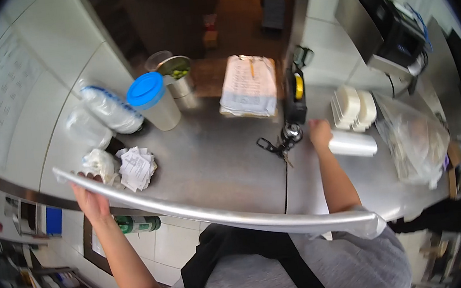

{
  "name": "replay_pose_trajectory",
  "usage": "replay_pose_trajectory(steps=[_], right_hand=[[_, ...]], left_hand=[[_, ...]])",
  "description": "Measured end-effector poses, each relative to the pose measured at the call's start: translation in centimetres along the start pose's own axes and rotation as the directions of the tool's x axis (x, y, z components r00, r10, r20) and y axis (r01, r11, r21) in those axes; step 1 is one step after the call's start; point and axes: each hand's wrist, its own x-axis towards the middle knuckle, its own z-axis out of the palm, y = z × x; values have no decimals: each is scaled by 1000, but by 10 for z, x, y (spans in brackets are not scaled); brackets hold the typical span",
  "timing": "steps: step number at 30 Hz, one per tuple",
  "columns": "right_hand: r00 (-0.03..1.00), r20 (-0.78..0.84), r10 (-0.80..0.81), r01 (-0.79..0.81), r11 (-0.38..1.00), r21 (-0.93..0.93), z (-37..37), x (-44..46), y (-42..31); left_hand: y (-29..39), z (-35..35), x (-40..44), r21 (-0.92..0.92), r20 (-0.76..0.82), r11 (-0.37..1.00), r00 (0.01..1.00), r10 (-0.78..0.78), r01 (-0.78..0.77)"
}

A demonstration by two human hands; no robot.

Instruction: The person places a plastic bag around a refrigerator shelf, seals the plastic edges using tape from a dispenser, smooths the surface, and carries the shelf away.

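My left hand [91, 201] is wrapped around the left end of a long silvery-white plastic roll [192, 208]. The roll runs slantwise across the counter's front edge, and its right end, with loose film, lies over my right upper arm. On the counter, my right hand [321, 133] is closed at the left end of a short white plastic roll [354, 143]; its fingertips are mostly hidden. Left of that hand lie keys with a silver round piece [291, 133]. Close by my left hand are a pile of paper slips [136, 168] and a crumpled white bag [100, 162].
On the steel counter [214, 151] stand a blue-lidded container [153, 104], a metal pot [176, 74] with green pieces, a clipboard [248, 86], white foam boxes [353, 107] and a clear bag [412, 139]. A black machine [384, 26] hangs at right. A green bottle [138, 223] is below.
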Motion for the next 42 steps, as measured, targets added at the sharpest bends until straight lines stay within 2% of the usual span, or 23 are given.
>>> replay_pose_trajectory(steps=[2,4,5,6,8,9,10,11,12,15,17,21,23,24,26,27,28,30,34,36,38,40,42], right_hand=[[981,185,-56,-8,944,329,-13,27,11],[933,201,-299,102,756,647,-68,40,-19],[852,423,-309,-52,754,655,-149,22,-73],[789,481,-383,-72,720,691,-201,11,-106],[562,429,-707,-9,514,858,-285,-10,-148],[433,425,-795,91,508,857,-320,-18,-162],[331,443,-833,158,512,844,-354,-30,-179],[300,518,-801,230,588,775,-384,-42,-194],[326,546,-772,253,628,736,-402,-59,-212],[314,556,-770,557,624,549,-422,-106,-280],[150,565,-811,829,415,375,-414,-146,-327],[164,508,-846,865,371,337,-365,-199,-387],[221,604,-766,800,497,337,-346,-212,-401],[226,609,-760,801,501,328,-340,-217,-406],[271,586,-763,840,485,243,-332,-224,-412],[280,592,-756,838,493,233,-329,-226,-414],[323,554,-767,814,524,251,-327,-227,-415],[376,516,-770,786,560,262,-323,-228,-418],[408,483,-775,756,583,297,-324,-231,-421],[413,434,-801,764,564,313,-332,-228,-422],[469,359,-807,726,584,364,-336,-216,-414],[544,245,-802,611,579,539,-339,-207,-404],[616,174,-768,576,590,565,-350,-205,-396]], left_hand=[[1,23,-3,94,-150,996,989,13,1],[2,26,-2,128,-138,991,990,-18,36],[0,19,2,108,-110,993,993,-43,55],[-3,10,6,86,-75,993,995,-70,77],[-10,1,9,100,-119,993,991,-54,66],[-8,0,7,93,-138,995,990,-32,45],[-6,1,8,-2,-31,995,994,-102,102],[-6,3,11,-90,94,981,982,-163,172],[-5,4,14,-108,100,981,983,-152,163],[-2,13,21,-138,221,974,964,-147,181],[-7,7,26,-162,258,970,957,-136,182],[-7,7,23,-111,251,985,963,-104,135],[-2,0,21,-20,264,996,961,-79,87],[9,2,20,-28,265,995,961,-82,93],[32,9,19,-226,392,942,908,-145,248],[26,-5,22,-89,480,970,863,-157,225],[22,-16,21,-97,485,967,860,-161,235],[19,-29,21,260,572,945,756,-317,200],[19,-30,34,346,485,877,738,-470,332],[24,-22,42,332,476,912,792,-382,240],[39,-8,56,324,466,929,825,-321,178],[64,17,70,312,468,944,847,-251,107],[94,52,81,216,418,976,902,-105,13]])
